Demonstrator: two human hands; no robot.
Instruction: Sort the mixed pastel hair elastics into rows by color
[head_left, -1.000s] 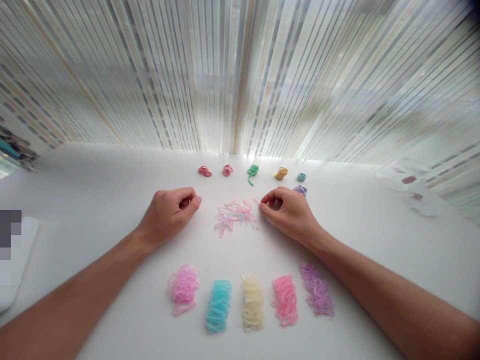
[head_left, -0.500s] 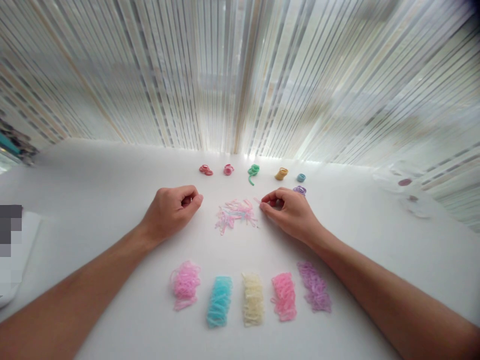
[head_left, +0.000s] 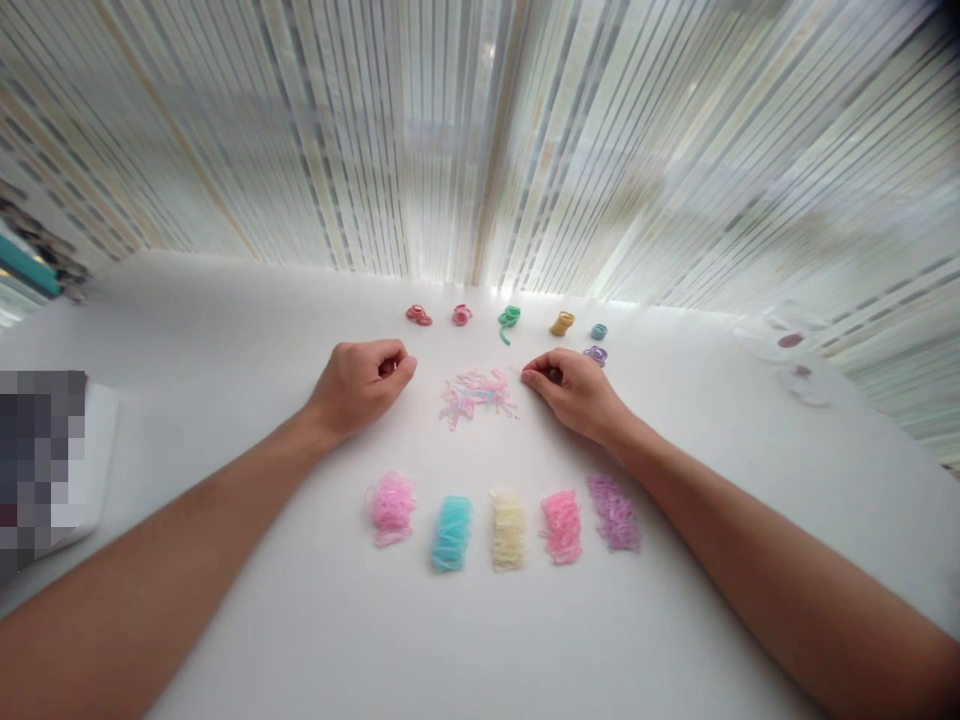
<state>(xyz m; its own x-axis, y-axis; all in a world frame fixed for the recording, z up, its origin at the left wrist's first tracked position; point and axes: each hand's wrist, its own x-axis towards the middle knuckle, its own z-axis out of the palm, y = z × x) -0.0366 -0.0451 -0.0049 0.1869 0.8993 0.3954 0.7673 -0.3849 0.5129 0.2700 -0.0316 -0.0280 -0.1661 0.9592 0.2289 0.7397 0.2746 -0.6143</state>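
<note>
My left hand [head_left: 364, 388] rests on the white table [head_left: 495, 645], fingers curled into a loose fist; nothing shows between them. Across from it, my right hand [head_left: 571, 390] pinches the end of a thin pale pink rubber band, which only faintly shows at the fingertips. Between both hands lies a loose pile of pink, white and bluish rubber bands [head_left: 480, 395]. Nearer me is a row of banded heaps: light pink [head_left: 393, 508], turquoise [head_left: 452, 533], cream [head_left: 508, 530], coral pink [head_left: 562, 526] and purple [head_left: 614, 513].
Along the back sit small coils: red [head_left: 418, 316], pink [head_left: 462, 315], green [head_left: 509, 319], yellow [head_left: 562, 323], blue [head_left: 598, 331] and violet [head_left: 596, 355]. Clear plastic pieces [head_left: 806, 383] lie far right. A string curtain [head_left: 480, 140] hangs behind the table. A white object [head_left: 94, 465] is at left.
The camera view has tilted down, so the table and everything on it appear higher. Both hands keep nearly the same pose and place beside the pile.
</note>
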